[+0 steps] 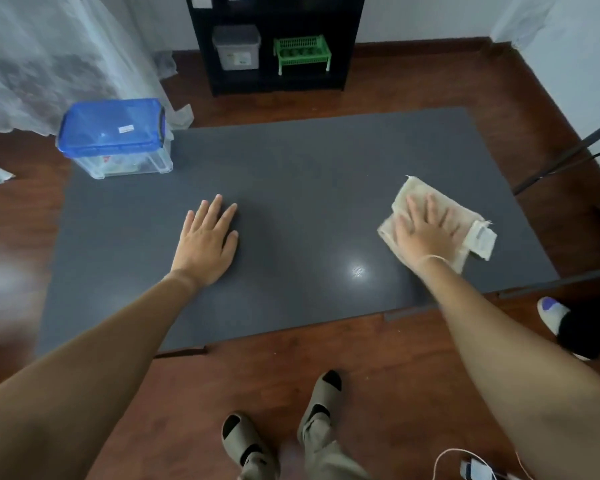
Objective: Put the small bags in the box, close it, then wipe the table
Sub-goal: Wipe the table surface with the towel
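Note:
A clear plastic box (132, 161) with a blue lid (110, 124) stands closed at the far left corner of the dark grey table (291, 202). Small colourful bags show faintly through its wall. A beige cloth (471, 233) lies flat on the right side of the table. My right hand (423, 226) presses down on it, palm flat, fingers spread. My left hand (208, 237) rests flat on the bare table left of centre, fingers apart, holding nothing.
A black shelf (274, 46) at the back holds a grey bin (236, 46) and a green basket (302, 51). A white curtain (49, 57) hangs at the far left. Another person's foot (555, 313) is at the right. A dark chair frame (568, 157) stands beyond the table's right edge.

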Motion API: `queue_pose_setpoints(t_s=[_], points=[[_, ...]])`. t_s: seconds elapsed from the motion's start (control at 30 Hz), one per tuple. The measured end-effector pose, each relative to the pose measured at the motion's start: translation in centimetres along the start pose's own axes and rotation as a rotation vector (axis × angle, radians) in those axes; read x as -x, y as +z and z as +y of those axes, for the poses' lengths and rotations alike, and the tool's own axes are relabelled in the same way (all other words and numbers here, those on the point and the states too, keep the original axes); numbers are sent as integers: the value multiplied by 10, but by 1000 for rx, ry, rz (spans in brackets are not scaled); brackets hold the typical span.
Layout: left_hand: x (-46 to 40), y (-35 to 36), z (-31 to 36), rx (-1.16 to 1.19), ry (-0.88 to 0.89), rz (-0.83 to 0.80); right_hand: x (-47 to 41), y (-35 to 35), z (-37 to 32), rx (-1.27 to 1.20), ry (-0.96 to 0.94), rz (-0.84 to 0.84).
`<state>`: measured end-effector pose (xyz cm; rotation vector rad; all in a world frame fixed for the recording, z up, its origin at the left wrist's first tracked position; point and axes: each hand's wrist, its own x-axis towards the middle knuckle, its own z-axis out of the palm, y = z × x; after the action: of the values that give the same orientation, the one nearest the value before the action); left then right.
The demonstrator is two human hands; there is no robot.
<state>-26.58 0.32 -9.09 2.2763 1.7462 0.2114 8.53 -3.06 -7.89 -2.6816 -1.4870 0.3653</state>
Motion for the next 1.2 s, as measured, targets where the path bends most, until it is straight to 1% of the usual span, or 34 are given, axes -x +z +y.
queue_pose_setpoints(t_s=[0.03, 0.07, 0.1, 0.13, 0.17, 0.2, 0.23, 0.27, 0.3, 0.33, 0.37, 0.43, 0.47, 0.5, 0.53, 0.57, 0.63, 0.67, 0.7, 0.73, 0.77, 0.8, 0.83, 0.87, 0.9, 0.93, 0.97, 1.0, 1.07, 1.1, 1.13, 1.17, 1.2], points=[[-5, 2, 4, -1, 5, -3, 7, 6, -22, 26, -45, 61], [-11, 3, 9, 0, 5, -5, 18, 16, -44, 76, -223, 104], [-18, 4, 15, 1, 5, -9, 40, 27, -61, 130, -471, 28], [-25, 6, 20, 2, 6, -14, 66, 41, -68, 166, -762, -45], [-32, 6, 25, 0, 13, -14, 89, 49, -64, 204, -997, -105], [-40, 6, 29, -2, 21, -13, 96, 48, -53, 207, -1161, -128], [-46, 7, 32, -4, 26, -11, 83, 36, -38, 209, -1226, -171], [-53, 7, 34, -5, 25, -9, 59, 29, -21, 282, -1210, -147], [-59, 8, 36, -6, 21, -9, 28, 23, -2, 358, -1114, -111], [-64, 8, 38, -9, 16, -10, -7, 15, 15, 395, -920, -81], [-69, 10, 40, -15, 14, -13, -41, 5, 27, 354, -636, -57], [-77, 14, 42, -34, 10, -20, -86, -13, 23, 74, -107, -22], [-80, 16, 42, -48, 2, -23, -95, -14, 5, -31, 53, -12], [-82, 19, 42, -61, -7, -21, -96, -10, -19, -73, 71, -19], [-83, 21, 41, -70, -14, -11, -95, -1, -42, -73, -28, -43], [-84, 22, 40, -74, -18, 0, -87, 10, -65, -42, -226, -60], [-83, 22, 40, -75, -25, -1, -55, 27, -89, 80, -746, -93], [-83, 22, 41, -75, -29, -5, -46, 28, -84, 144, -971, -115], [-83, 21, 42, -72, -33, -8, -50, 21, -74, 176, -1119, -133], [-84, 20, 44, -66, -34, -9, -69, 12, -57, 200, -1161, -127], [-84, 20, 45, -63, -35, -9, -93, 4, -40, 219, -1094, -88], [-84, 19, 45, -65, -38, -12, -122, -1, -23, 220, -929, -46], [-83, 19, 44, -72, -42, -13, -150, -9, -10, 196, -680, -21], [-83, 18, 44, -81, -48, -12, -172, -16, -6, 120, -406, -9], [-84, 18, 43, -88, -52, -11, -184, -21, -15, 21, -182, -13], [-85, 19, 43, -90, -54, -9, -185, -21, -34, -49, -68, -12], [-85, 19, 42, -87, -56, -9, -179, -15, -60, -74, -98, -6], [-85, 20, 42, -84, -58, -9, -169, -3, -86, -59, -235, 7], [-85, 20, 42, -85, -62, -11, -131, 20, -134, 47, -630, -35], [-84, 20, 41, -88, -63, -16, -112, 28, -146, 92, -823, -80], [-84, 20, 41, -90, -63, -18, -105, 29, -148, 140, -980, -109], [-84, 20, 41, -89, -63, -16, -112, 22, -141, 149, -1068, -121], [-85, 20, 41, -85, -63, -16, -129, 14, -125, 183, -1092, -93]])
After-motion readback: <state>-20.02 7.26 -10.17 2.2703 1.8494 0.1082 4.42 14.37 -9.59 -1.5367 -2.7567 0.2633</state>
